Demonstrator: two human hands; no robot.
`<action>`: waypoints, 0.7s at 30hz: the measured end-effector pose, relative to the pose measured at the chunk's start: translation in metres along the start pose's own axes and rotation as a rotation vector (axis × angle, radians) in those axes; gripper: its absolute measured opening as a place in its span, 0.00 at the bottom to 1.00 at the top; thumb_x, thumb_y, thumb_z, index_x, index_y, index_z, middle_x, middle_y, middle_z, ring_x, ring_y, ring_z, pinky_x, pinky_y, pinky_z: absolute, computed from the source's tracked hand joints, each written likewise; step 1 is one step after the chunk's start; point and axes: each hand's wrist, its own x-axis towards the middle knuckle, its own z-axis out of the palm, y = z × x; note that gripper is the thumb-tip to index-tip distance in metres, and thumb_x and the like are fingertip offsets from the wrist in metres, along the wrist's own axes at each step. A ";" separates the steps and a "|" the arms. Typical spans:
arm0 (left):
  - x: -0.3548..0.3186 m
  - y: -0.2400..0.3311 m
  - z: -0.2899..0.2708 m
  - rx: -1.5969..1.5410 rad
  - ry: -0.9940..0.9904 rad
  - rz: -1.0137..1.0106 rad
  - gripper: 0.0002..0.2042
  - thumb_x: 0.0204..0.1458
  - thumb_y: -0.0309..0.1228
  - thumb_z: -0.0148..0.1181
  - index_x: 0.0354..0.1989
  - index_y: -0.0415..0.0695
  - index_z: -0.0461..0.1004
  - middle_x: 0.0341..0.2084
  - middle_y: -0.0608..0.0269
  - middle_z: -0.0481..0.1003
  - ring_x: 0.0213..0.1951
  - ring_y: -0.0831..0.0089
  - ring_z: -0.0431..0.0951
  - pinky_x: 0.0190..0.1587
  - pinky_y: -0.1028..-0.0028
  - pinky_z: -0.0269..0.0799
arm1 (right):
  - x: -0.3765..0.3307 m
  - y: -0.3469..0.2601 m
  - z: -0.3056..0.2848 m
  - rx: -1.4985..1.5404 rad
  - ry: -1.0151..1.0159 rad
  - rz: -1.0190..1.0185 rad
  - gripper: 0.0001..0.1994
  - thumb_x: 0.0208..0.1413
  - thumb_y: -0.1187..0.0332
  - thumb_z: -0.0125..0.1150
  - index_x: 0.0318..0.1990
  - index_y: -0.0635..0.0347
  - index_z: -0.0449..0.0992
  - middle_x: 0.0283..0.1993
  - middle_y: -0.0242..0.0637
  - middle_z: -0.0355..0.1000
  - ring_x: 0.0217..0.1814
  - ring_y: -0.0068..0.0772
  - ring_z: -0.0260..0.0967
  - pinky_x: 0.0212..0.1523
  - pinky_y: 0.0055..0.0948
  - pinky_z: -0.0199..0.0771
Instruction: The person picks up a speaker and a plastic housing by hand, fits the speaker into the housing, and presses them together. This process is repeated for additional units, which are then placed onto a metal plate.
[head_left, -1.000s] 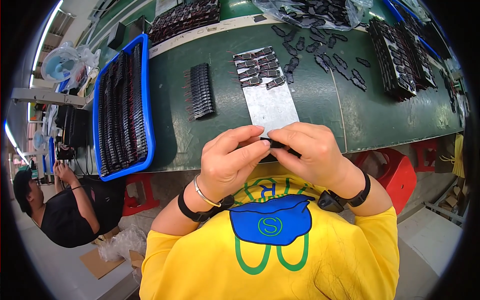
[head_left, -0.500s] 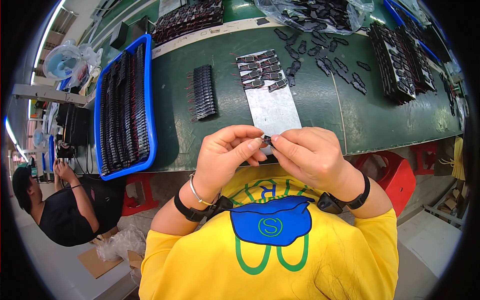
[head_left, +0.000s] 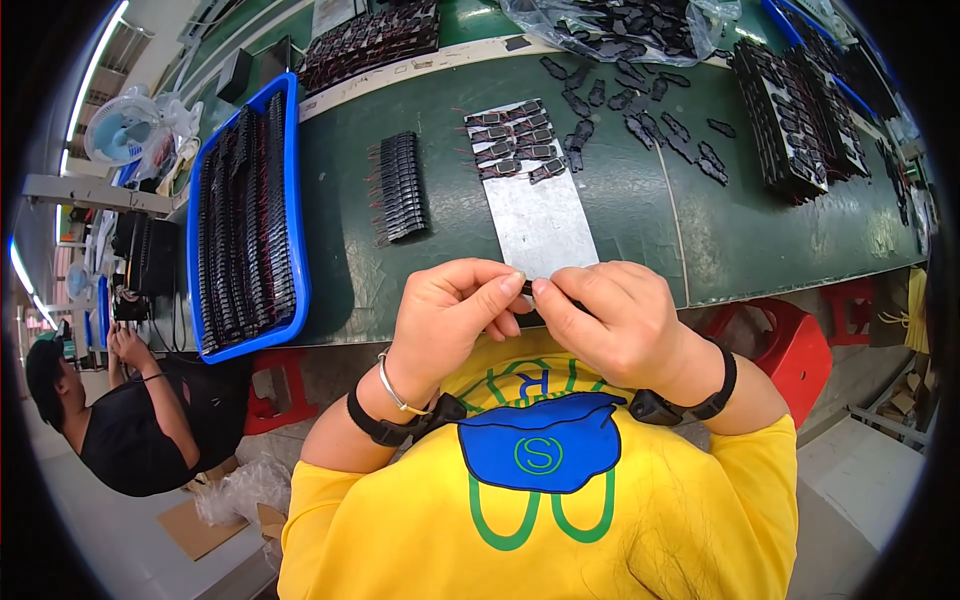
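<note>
Hands — left hand (head_left: 450, 318), right hand (head_left: 612, 322) — pinch small black part (head_left: 556, 296) over metal plate (head_left: 540, 222)

Dull grey metal plate (head_left: 538, 218) on matt green table (head_left: 760, 240); glossy blue plastic tray (head_left: 296, 200).

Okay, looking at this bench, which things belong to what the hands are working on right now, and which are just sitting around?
In use:
- left hand and right hand, pinching a small black part between the fingertips
- metal plate with finished pieces laid at its far end

Lying about:
- blue tray full of black parts
- small stack of parts
- loose black parts
- desk fan
</note>
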 end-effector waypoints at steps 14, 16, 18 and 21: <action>0.003 0.010 -0.015 -0.063 -0.167 -0.155 0.05 0.55 0.25 0.57 0.34 0.35 0.76 0.24 0.59 0.78 0.21 0.79 0.75 0.25 0.82 0.72 | 0.001 0.019 -0.017 0.321 -0.037 0.054 0.13 0.42 0.70 0.68 0.36 0.64 0.76 0.33 0.38 0.73 0.26 0.34 0.71 0.26 0.27 0.72; 0.000 0.010 -0.020 -0.082 -0.157 -0.144 0.05 0.55 0.24 0.57 0.34 0.35 0.76 0.24 0.58 0.78 0.21 0.79 0.76 0.25 0.81 0.73 | -0.003 0.046 -0.037 0.242 -0.021 0.186 0.13 0.43 0.69 0.70 0.37 0.63 0.76 0.33 0.40 0.73 0.26 0.36 0.71 0.27 0.29 0.72; -0.001 0.007 -0.026 -0.110 -0.149 -0.125 0.05 0.55 0.24 0.57 0.33 0.34 0.76 0.24 0.58 0.78 0.21 0.79 0.76 0.25 0.81 0.73 | -0.009 0.073 -0.057 0.076 -0.062 0.525 0.11 0.44 0.72 0.68 0.36 0.63 0.76 0.32 0.40 0.72 0.26 0.38 0.70 0.29 0.30 0.72; 0.000 0.006 -0.031 -0.151 -0.146 -0.103 0.04 0.54 0.23 0.57 0.33 0.34 0.76 0.23 0.57 0.78 0.20 0.78 0.76 0.24 0.81 0.73 | -0.013 0.121 -0.080 -0.041 -0.073 0.581 0.11 0.45 0.72 0.67 0.37 0.63 0.76 0.31 0.40 0.72 0.28 0.40 0.71 0.31 0.31 0.73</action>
